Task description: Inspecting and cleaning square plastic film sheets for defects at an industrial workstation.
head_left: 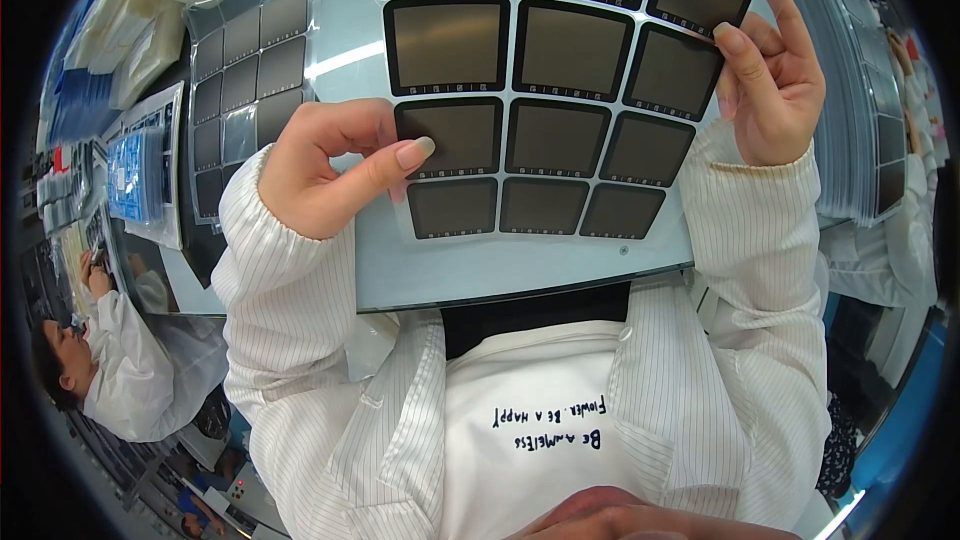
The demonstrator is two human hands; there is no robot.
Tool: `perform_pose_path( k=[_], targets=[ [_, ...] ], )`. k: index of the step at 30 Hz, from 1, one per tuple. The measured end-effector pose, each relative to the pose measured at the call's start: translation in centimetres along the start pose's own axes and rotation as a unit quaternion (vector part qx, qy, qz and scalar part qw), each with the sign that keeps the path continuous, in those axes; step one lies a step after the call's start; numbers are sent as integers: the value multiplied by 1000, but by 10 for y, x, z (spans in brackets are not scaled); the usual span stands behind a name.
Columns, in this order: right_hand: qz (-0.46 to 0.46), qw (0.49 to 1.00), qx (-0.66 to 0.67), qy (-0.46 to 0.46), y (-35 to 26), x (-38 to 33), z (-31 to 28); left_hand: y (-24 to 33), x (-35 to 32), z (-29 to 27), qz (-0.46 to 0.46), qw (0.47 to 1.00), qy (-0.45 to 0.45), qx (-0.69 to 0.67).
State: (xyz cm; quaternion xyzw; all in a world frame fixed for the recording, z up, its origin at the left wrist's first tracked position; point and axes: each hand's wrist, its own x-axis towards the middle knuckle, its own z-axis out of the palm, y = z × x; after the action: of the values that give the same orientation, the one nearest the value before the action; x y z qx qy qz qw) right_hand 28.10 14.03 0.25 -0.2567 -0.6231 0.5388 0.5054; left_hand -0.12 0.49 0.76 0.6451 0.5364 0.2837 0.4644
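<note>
A clear-looking sheet of dark rectangular panels [572,45], each with a black border and small marks along its lower edge, is held up in front of me over the glass-topped table [520,258]. My left hand [335,168] pinches its left edge low down, thumb on top and fingers behind. Higher up on the opposite edge, my right hand [772,90] grips it between the thumb and fingers. The sheet's far end runs out of view at the top. Its underside is hidden from me.
Left of the sheet lies a clear tray of similar dark panels [240,65]. Beyond it are a blue packet [136,176] and piled pale plastic bags [150,52]. A tall stack of clear trays [835,100] stands at right. A co-worker in white [140,375] sits at far left.
</note>
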Motion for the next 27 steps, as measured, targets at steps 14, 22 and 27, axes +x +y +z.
perform_pose_path(
  k=[14,22,27],
  targets=[
    [-93,994,-60,-4,21,1,-31,-1,1,1,2,1000,-15,-19],
    [-76,994,-59,45,19,2,-30,-4,0,2,0,1000,-7,-8],
    [-75,994,-64,43,21,1,-31,-6,0,1,15,1000,-11,8]
  ],
)
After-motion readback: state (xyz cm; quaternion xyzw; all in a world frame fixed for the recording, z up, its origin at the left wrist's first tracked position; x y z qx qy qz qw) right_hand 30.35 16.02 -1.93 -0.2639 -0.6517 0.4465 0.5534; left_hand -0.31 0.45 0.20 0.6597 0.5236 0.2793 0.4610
